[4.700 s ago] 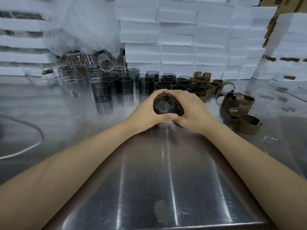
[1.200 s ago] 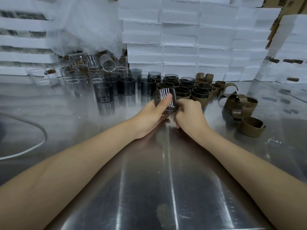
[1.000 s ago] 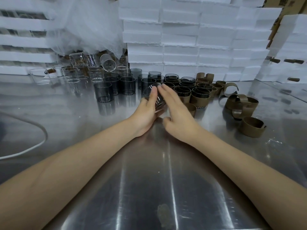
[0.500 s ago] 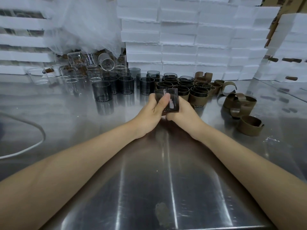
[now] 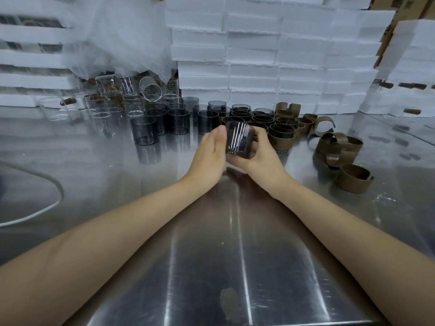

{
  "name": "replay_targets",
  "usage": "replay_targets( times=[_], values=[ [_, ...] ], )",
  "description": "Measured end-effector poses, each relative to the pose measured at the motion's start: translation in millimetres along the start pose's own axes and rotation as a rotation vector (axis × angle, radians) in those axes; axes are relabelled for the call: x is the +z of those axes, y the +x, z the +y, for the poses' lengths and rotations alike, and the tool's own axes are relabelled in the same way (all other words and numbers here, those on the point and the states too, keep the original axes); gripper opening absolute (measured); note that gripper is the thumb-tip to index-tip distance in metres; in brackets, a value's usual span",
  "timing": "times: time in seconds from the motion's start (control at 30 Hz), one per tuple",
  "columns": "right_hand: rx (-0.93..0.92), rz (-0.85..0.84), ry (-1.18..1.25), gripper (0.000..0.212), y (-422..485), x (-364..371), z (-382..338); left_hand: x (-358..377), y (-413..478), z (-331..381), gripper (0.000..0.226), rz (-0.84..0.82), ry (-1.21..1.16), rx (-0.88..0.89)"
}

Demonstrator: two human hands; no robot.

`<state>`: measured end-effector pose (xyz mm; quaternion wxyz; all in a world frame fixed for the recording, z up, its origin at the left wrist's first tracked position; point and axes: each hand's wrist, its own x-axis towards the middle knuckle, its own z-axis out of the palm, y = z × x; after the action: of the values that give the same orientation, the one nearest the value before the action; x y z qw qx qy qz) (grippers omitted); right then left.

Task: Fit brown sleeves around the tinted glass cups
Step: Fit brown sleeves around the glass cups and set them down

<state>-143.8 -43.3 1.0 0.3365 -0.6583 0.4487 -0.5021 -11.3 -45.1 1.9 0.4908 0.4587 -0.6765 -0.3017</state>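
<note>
A tinted glass cup (image 5: 239, 140) is held above the steel table (image 5: 211, 255) between both hands. My left hand (image 5: 210, 158) presses its left side with the thumb up along the rim. My right hand (image 5: 261, 156) cups it from below and the right, fingers curled round it. Whether a brown sleeve is under the cup is hidden by the fingers. Bare tinted cups (image 5: 144, 134) stand at the back left. Sleeved cups (image 5: 281, 137) stand behind my right hand. Loose brown sleeves (image 5: 354, 178) lie to the right.
Clear glass beakers (image 5: 98, 107) crowd the back left under a plastic sheet. White foam boxes (image 5: 270, 55) are stacked along the back. A white cable (image 5: 47, 205) curves over the table's left side.
One second ago both hands reached back among the standing cups. They have since drawn a tinted cup toward me, and my left thumb has slid from the cup's front to its left side.
</note>
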Motion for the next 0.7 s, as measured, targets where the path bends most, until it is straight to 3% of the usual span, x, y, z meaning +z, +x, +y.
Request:
replay_targets(
  times=[0.1,0.2,0.3,0.4,0.5,0.6,0.7],
  values=[
    [0.059,0.069,0.039,0.038,1,1,-2,4,-8,4,0.051,-0.008,0.248,0.251],
    [0.038,0.087,-0.147,0.025,2,-1,-2,9,-12,6,0.047,-0.033,0.621,0.504],
    [-0.016,0.074,-0.223,0.027,2,-2,-2,8,-13,7,0.049,-0.046,0.746,0.499],
    [-0.069,0.046,-0.294,0.019,1,-3,-1,7,-13,6,0.058,-0.052,0.687,0.405],
    [-0.069,0.015,-0.289,0.029,0,-4,0,7,-11,7,0.068,-0.033,0.551,0.31],
    [-0.017,-0.038,-0.161,0.049,-2,-4,-3,4,-5,8,0.071,-0.01,0.29,0.149],
    [-0.001,-0.092,-0.045,0.052,-3,-3,-4,-5,-1,5,0.058,-0.068,-0.072,-0.018]
  ],
)
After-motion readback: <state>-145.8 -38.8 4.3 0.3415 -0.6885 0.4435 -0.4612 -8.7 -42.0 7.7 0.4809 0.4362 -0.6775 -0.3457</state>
